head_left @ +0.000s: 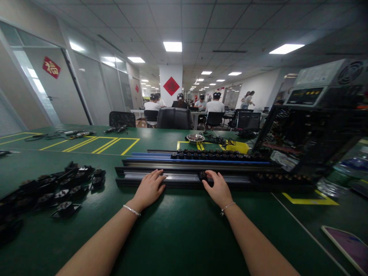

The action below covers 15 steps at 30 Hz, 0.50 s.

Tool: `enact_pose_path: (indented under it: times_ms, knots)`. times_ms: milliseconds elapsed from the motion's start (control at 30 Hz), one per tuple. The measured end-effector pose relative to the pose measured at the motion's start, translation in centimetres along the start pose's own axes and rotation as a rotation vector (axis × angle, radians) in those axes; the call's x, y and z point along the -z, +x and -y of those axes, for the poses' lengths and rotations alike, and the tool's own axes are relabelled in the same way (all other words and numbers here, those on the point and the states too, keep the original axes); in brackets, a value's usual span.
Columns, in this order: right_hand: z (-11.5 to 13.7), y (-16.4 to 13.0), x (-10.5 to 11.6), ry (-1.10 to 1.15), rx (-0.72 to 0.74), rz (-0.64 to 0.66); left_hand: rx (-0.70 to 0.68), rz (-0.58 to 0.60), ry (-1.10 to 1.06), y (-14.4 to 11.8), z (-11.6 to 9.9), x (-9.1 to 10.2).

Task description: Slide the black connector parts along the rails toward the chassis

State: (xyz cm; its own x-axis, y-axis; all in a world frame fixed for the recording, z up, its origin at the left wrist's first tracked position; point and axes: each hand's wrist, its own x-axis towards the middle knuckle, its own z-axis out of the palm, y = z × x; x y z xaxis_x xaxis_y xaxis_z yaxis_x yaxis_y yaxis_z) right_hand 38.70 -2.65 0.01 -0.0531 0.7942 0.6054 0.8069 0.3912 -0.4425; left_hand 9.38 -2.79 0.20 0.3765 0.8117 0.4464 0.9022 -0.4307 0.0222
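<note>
My left hand (150, 188) lies with its fingers stretched over the near wall of a long black rail (181, 184), which has a shiny channel inside. My right hand (217, 188) has its thumb and fingers curled round a small black part (202, 176) sitting in that channel. Farther right in the same rail stands a row of several dark parts with brownish tops (283, 178). Just behind runs a second rail (184, 167), and beyond it a blue-edged strip (230, 161) with a row of black parts (212, 154).
On the left of the green table (169, 237) lies a heap of black parts (63, 195). An open computer case (310, 130) stands at the right, near a plastic bottle (347, 172) and a phone-like slab (347, 243). Behind the rails are a metal bowl (195, 138) and a yellow tray (238, 147).
</note>
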Motion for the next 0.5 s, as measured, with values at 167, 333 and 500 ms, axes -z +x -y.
enact_pose_path:
  times_ms: [167,333,500]
  knots:
    - [0.29,0.0,-0.03,0.032,0.023,0.026,-0.002,-0.006,-0.001,0.0,0.06,-0.12]
    - [0.45,-0.02,-0.12,0.051,0.04,0.028,-0.014,-0.015,0.008,0.0,0.05,-0.15]
    - [0.59,-0.06,-0.05,0.064,0.033,0.055,-0.016,-0.022,0.018,-0.02,0.04,-0.12]
